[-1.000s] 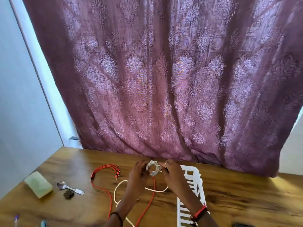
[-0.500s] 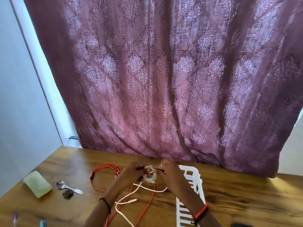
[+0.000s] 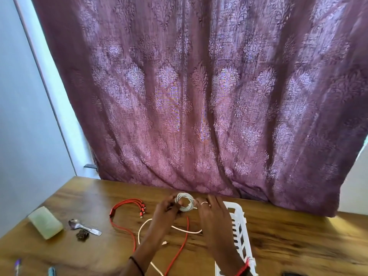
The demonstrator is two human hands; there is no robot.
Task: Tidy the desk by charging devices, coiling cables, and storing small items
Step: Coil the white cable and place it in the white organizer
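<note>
left hand (image 3: 166, 211): fingers curled round the left side of the white cable coil (image 3: 186, 203), one fingertip in its middle.
right hand (image 3: 212, 215): fingers reach the coil's right edge; cannot tell whether they pinch it.
white cable coil: between both hands, at the fingertips.
loose tail (image 3: 142, 229): on the desk (image 3: 298, 236), under the left wrist.
red cable (image 3: 119, 224): left of the left hand.
white basket (image 3: 240, 226): just right of the right hand.
spoon (image 3: 83, 227): well left of the left hand.

Worn items, recorded.
Bore black band (image 3: 137, 265) at left wrist, red-black band (image 3: 244, 269) at right wrist, silver ring (image 3: 204, 203) on right hand (image 3: 213, 218).
</note>
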